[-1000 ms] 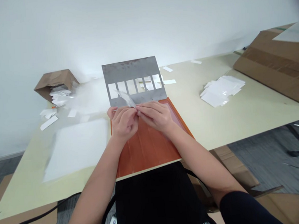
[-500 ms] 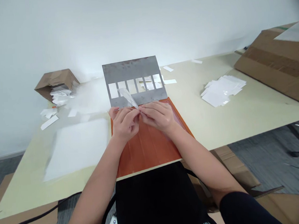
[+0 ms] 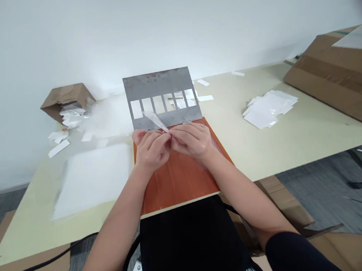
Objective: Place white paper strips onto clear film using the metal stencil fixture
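Note:
My left hand (image 3: 152, 151) and my right hand (image 3: 191, 141) meet above the far end of an orange-brown board (image 3: 178, 181). Their fingertips pinch the lower end of a narrow clear film strip (image 3: 155, 121), whose free end slants up and to the left over a grey metal stencil plate (image 3: 159, 83). The plate has a row of rectangular cut-outs and lies just beyond my fingers. The pinched end of the film is hidden between my fingertips.
The board and plate lie on a pale table (image 3: 293, 122). A tipped cardboard box (image 3: 67, 98) spills white pieces at the left. A white sheet stack (image 3: 92, 180) and a white pile (image 3: 269, 109) flank the board. Flattened cardboard (image 3: 333, 77) lies at the right.
The film strip now looks narrower, and its pinched end sits slightly further right. Both hands have shifted slightly right and are closer together.

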`<state>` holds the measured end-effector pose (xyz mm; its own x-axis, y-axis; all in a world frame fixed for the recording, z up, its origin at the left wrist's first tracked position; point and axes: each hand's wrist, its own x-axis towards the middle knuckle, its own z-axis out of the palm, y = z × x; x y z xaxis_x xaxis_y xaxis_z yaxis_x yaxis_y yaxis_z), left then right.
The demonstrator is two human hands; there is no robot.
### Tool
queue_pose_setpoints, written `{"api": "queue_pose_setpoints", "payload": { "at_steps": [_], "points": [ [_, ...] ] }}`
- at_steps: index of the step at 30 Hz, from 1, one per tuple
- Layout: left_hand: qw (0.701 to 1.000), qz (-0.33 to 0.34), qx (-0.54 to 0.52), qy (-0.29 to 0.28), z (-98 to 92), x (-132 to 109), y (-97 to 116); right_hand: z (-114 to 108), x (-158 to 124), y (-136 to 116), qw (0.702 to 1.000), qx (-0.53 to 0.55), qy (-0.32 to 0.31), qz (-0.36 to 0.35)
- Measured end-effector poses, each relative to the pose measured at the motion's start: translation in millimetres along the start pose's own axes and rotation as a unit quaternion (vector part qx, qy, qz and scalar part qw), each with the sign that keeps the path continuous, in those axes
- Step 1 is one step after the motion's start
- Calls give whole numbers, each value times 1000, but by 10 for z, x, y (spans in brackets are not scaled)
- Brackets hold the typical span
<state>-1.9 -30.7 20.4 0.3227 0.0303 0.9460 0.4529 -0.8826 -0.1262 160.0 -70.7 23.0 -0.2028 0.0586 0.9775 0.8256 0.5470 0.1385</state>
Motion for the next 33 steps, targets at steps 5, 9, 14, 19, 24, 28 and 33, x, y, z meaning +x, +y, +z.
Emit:
{"api": "queue_pose_setpoints", "payload": {
  "at_steps": [5,9,14,19,24,28,33],
  "points": [
    [1000,14,2,10,1,15,9,-26,4,-10,1000,-25,-4,-19],
    [1000,18,1,14,1,18,13,-28,15,-22,999,-28,3,-19],
    [1000,14,2,17,3,17,20,-7,-4,-15,999,-39,-6,-12],
    [1000,8,-3,19,14,7,23,1,-23,-36,997,22,-33,69],
    [1000,2,-26,16,15,-2,22,14,-2,-84,991,65,-35,109],
    [999,-12,-49,-3,-6,-13,25,17,0,-99,987,105,-32,119],
    [997,-59,-42,-41,-24,-35,34,7,-9,-99,978,166,-18,125]
  ]
}}
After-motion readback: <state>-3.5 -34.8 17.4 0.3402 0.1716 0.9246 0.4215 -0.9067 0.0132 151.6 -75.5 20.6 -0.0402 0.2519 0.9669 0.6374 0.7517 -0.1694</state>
